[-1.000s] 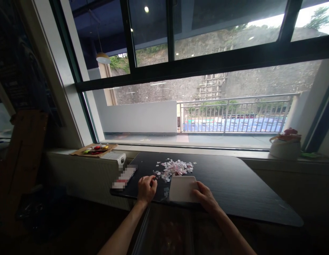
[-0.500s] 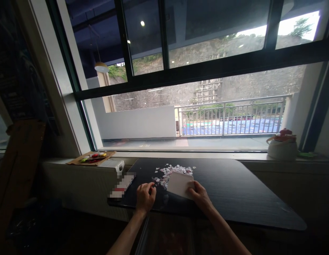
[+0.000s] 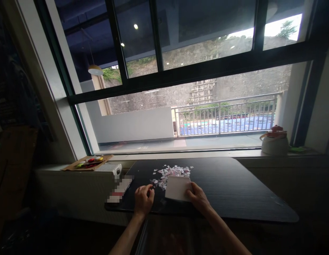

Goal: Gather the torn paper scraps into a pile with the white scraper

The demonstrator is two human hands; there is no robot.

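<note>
My right hand (image 3: 198, 195) grips a flat white card-like piece (image 3: 178, 187) with rounded corners by its right edge, thumb on top. The piece is tilted over the near side of a loose heap of small white and pinkish paper scraps (image 3: 172, 171), hiding some of them. The heap lies on a dark tabletop (image 3: 228, 187). My left hand (image 3: 144, 199) is by the table's near edge, left of the white piece. Its fingers are loosely curled, with a gap between thumb and forefinger and nothing seen in it. A few scraps lie just beyond its fingertips.
A blurred-out flat object (image 3: 119, 189) with a red band lies on the table's left side. On the sill beyond are a brown board (image 3: 71, 165) with colourful items and a white jug (image 3: 274, 144) with a reddish lid. A window frame (image 3: 143, 86) rises behind.
The view has shifted slightly to the right. The white piece has moved a little toward me and turned more square-on, with my right hand still holding it. My left hand is nearly unchanged.
</note>
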